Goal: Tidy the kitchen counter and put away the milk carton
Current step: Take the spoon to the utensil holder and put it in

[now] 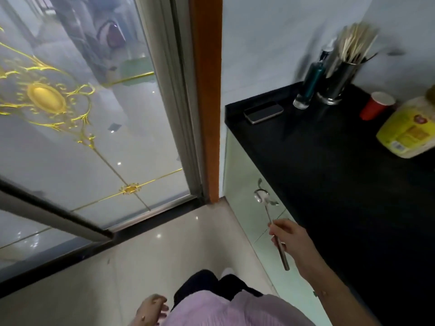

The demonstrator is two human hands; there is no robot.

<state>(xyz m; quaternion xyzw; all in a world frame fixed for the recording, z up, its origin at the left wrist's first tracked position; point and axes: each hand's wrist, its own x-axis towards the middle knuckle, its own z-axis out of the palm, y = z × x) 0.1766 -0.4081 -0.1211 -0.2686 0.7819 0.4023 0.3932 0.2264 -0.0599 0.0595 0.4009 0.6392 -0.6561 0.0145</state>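
Observation:
My right hand (286, 236) grips a metal spoon (270, 220) by its handle, bowl pointing away, in front of the cabinet face just left of the black counter (329, 175). My left hand (150, 308) hangs low beside my body at the bottom of the view, fingers loosely curled, holding nothing. No milk carton is in sight. On the counter's far right lies a yellow-labelled plastic container (407, 130), tilted on its side.
A phone (263, 112) lies at the counter's near-left corner. Behind it stand a glass with a teal item (306, 90), a metal holder full of chopsticks (339, 76) and a red paper cup (376, 105). A glass sliding door (94, 114) with an orange frame (207, 90) is on the left.

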